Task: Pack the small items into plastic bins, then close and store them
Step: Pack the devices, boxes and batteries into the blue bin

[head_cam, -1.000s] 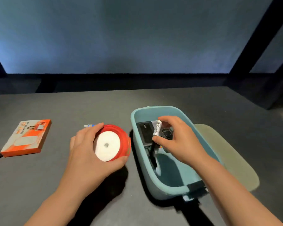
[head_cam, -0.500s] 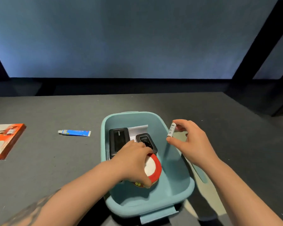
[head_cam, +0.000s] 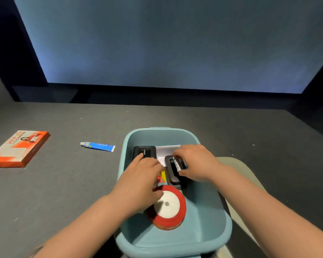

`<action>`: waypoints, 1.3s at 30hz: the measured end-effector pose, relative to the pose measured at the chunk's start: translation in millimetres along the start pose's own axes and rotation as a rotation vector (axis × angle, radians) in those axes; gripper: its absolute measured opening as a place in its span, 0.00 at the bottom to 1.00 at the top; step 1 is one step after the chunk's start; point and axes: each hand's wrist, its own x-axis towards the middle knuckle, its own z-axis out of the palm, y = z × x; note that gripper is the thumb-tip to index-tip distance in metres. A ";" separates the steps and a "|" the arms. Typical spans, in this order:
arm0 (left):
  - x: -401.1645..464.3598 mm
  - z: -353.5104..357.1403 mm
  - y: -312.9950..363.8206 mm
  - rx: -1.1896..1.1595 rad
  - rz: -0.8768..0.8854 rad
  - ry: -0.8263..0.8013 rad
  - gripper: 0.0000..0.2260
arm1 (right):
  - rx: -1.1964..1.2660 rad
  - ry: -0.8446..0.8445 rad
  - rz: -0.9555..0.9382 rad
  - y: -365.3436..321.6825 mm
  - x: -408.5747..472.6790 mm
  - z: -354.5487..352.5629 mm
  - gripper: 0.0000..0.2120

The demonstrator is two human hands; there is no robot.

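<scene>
A light-blue plastic bin [head_cam: 162, 130] stands in front of me. Inside lie a red ribbon spool [head_cam: 168, 206] with a white core, a black power bank [head_cam: 145, 151], a white card [head_cam: 167, 150], a small yellow-red item [head_cam: 162, 177] and a black device [head_cam: 172, 175]. My left hand [head_cam: 140, 181] reaches into the bin with straight fingers. Its index fingertip touches the power bank and its thumb lies at the spool's rim. My right hand [head_cam: 199, 164] pinches a small white stick [head_cam: 176, 164] just above the black device.
A blue-and-white tube [head_cam: 98, 146] lies on the grey table left of the bin. An orange flat box [head_cam: 19, 148] lies at the far left. A beige lid [head_cam: 238, 169] sits partly under the bin's right side.
My left hand has let go of the spool in the bin and reached forward to the power bank. My right hand has brought the white stick from the bin's right rim down over the black device.
</scene>
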 end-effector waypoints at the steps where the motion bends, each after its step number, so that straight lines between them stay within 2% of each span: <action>1: -4.0 -2.0 -4.6 -0.029 -0.058 0.092 0.22 | -0.013 -0.033 -0.008 -1.6 7.2 1.3 0.17; 3: -14.5 -2.9 -12.3 -0.078 -0.184 0.182 0.24 | -0.016 -0.089 -0.006 -5.8 21.3 5.8 0.17; 6: -25.8 -1.8 -16.4 -0.239 -0.347 0.168 0.28 | 0.097 -0.138 0.021 -9.8 38.0 17.3 0.20; 9: -26.4 -0.9 -15.6 -0.318 -0.390 0.188 0.29 | 0.221 -0.177 0.043 -8.6 46.3 28.1 0.27; 14: -25.1 3.2 -18.1 -0.403 -0.429 0.224 0.27 | 0.296 -0.178 0.089 -3.0 50.1 35.2 0.33; 16: -24.8 5.8 -19.3 -0.418 -0.429 0.233 0.27 | 0.304 -0.093 0.114 -3.5 49.7 36.3 0.28; 20: -25.4 9.6 -20.3 -0.519 -0.415 0.275 0.25 | 0.365 0.179 0.179 -6.7 42.1 26.5 0.14; 24: -36.2 9.2 -23.6 -0.816 -0.443 0.364 0.22 | 0.525 0.454 0.254 -18.3 24.4 9.8 0.11; 27: -61.3 12.0 -40.2 -0.724 -0.423 0.362 0.21 | 0.661 0.523 0.232 -50.9 11.5 -3.3 0.13; 31: -100.4 8.2 -90.3 -0.675 -0.595 0.377 0.19 | 0.844 0.525 0.054 -137.8 5.9 -18.4 0.15; 34: -122.6 -5.4 -137.3 -0.624 -0.703 0.375 0.18 | 0.899 0.403 -0.054 -202.2 18.3 -17.7 0.13; 39: -147.6 -24.7 -209.3 -0.542 -0.818 0.413 0.18 | 0.912 0.199 -0.004 -263.3 60.8 1.9 0.13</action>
